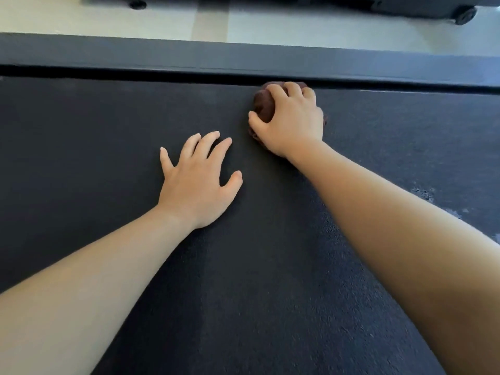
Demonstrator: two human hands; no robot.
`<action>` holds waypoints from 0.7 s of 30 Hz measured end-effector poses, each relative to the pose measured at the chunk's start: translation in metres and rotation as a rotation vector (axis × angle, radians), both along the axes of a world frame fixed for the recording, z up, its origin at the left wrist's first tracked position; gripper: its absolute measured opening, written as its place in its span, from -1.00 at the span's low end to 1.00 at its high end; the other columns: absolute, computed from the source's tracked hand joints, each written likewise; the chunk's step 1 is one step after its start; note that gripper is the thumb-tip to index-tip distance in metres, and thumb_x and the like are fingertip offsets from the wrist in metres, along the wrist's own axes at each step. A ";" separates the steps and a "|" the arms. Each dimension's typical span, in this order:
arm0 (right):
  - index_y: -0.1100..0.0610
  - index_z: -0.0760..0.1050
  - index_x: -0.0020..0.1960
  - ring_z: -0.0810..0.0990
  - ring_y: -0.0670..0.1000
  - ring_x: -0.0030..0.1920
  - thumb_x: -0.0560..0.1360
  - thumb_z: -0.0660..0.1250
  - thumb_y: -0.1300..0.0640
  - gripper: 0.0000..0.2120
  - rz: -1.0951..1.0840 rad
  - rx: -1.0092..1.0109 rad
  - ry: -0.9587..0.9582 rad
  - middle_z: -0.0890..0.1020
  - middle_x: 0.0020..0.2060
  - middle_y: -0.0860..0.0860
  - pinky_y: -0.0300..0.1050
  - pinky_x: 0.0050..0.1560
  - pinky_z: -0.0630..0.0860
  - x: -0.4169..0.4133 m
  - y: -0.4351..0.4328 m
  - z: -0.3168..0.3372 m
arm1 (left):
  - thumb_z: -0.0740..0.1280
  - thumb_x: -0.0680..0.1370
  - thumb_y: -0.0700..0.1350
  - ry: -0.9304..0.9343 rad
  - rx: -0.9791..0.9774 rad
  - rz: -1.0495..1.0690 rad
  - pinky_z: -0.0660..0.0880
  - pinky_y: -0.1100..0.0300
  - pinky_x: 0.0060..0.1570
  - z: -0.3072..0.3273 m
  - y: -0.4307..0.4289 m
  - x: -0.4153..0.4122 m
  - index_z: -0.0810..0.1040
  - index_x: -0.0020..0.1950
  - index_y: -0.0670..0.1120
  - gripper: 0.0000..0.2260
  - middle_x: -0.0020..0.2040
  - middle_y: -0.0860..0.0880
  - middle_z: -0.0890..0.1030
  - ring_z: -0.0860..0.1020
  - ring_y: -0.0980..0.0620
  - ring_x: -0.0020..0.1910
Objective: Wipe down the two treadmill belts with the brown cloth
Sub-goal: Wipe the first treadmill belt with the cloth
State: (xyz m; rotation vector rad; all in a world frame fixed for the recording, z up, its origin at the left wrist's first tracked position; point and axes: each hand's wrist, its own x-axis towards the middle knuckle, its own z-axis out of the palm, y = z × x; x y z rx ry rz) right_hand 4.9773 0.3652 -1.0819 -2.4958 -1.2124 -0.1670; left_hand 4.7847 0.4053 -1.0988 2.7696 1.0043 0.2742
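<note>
Brown cloth [263,106] bunched under right hand [290,123] (fingers curled round it); left hand [198,182] fingers splayed flat on belt [81,158].

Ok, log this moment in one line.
right hand: grips cloth at belt far edge | left hand: flat on belt | step: wiping

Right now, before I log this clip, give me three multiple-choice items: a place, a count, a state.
1. Where is the bunched brown cloth? A) on the dark treadmill belt, by its far edge B) on the pale floor C) hanging off the near edge
2. How many hands touch the cloth? A) none B) one C) two
3. How does the left hand lie? A) in a fist B) flat, fingers spread C) gripping a rail
Answers: A, it sits beside the dark side rail; B, only the right hand grips it; B, its straight fingers rest on the belt.
</note>
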 end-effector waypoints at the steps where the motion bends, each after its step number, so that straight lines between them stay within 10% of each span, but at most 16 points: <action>1: -0.05 0.33 0.37 0.27 0.20 0.34 0.44 0.15 -0.32 -0.41 0.006 -0.004 0.006 0.40 0.34 0.04 0.16 0.17 0.35 0.006 0.007 0.001 | 0.04 0.51 0.22 -0.003 -0.003 0.001 -0.12 -0.33 0.36 0.000 0.000 0.000 0.13 0.48 0.12 -0.45 0.51 0.14 0.09 -0.04 0.06 0.50; 21: -0.05 0.37 0.38 0.26 0.16 0.37 0.43 0.23 -0.29 -0.41 0.105 -0.065 0.021 0.37 0.38 0.01 0.14 0.17 0.37 -0.170 -0.184 0.013 | 0.11 0.60 0.01 -0.066 -0.095 -0.168 -0.01 -0.10 0.43 0.011 -0.031 -0.087 0.28 0.46 0.01 -0.59 0.51 0.01 0.20 0.09 0.00 0.50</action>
